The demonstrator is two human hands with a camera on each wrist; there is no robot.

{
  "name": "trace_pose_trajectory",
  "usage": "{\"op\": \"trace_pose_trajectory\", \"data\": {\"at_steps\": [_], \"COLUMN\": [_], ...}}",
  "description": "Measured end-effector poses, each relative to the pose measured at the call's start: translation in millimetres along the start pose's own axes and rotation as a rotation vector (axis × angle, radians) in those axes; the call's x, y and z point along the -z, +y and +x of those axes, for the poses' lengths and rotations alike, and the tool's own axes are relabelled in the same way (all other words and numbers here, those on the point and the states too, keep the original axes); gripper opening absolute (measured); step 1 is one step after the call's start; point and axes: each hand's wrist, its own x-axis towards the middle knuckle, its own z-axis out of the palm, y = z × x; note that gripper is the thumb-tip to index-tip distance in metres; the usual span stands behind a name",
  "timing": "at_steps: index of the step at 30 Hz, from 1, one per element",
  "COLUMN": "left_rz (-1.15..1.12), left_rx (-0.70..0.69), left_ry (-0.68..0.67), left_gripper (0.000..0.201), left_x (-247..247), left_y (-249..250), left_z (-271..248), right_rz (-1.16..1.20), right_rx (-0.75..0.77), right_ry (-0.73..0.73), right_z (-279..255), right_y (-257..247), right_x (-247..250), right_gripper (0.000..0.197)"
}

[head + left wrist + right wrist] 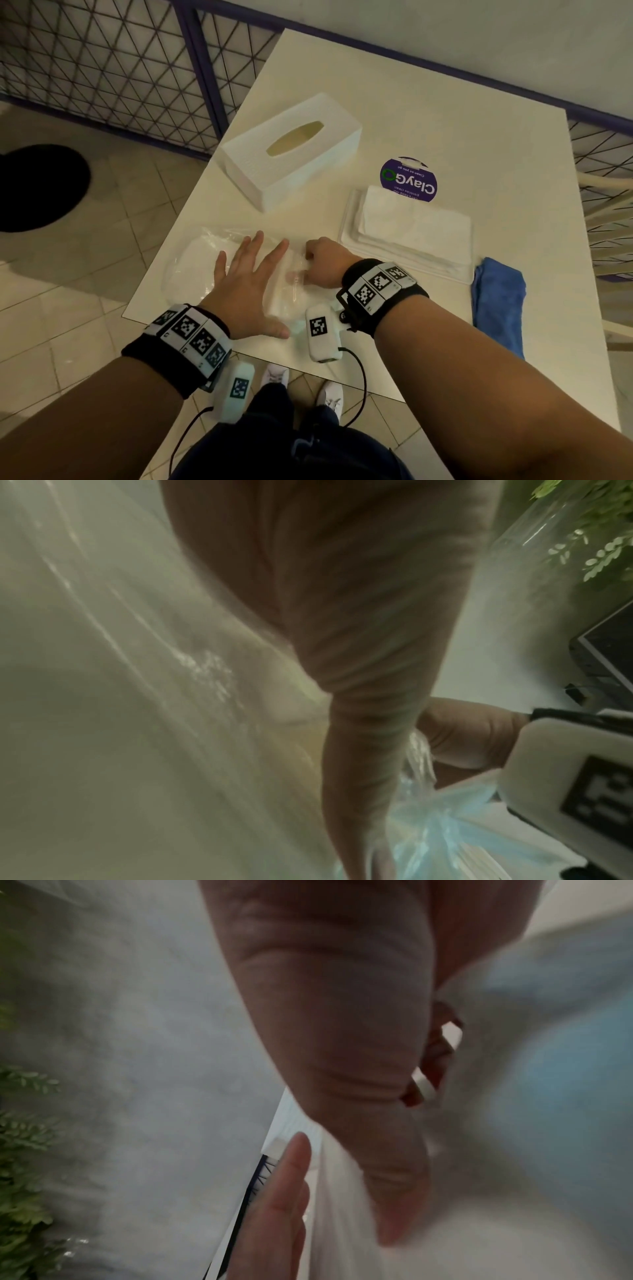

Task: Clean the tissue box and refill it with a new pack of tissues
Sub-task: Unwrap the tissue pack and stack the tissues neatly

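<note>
White table point(445, 144) over tiled floor point(68, 308), wire-mesh railing point(102, 61) behind. Left hand point(246, 284) flat, fingers spread, pressing clear-wrapped tissue pack point(191, 270) at near left table edge; right hand point(325, 262) curled, pinching pack's plastic end. White tissue box point(291, 150) upright just beyond, slot empty; wet-wipes pack point(407, 233) and blue cloth point(498, 301) to right.
</note>
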Motion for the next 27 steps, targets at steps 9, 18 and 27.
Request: {"op": "trace_pose_trajectory", "data": {"at_steps": [9, 18, 27], "left_rz": [0.000, -0.055, -0.135], "left_rx": [-0.008, -0.018, 0.020], "left_ry": [-0.008, 0.039, 0.063], "left_gripper": [0.138, 0.139, 0.143], "left_x": [-7, -7, -4], "left_y": [0, 3, 5], "left_z": [4, 1, 3], "right_rz": [0.073, 0.254, 0.889], "right_rx": [-0.026, -0.025, -0.113], "right_ry": [-0.162, -0.182, -0.123], "right_z": [-1, -6, -14], "right_y": [-7, -2, 8], "right_x": [4, 3, -4], "right_gripper": [0.072, 0.045, 0.036]}}
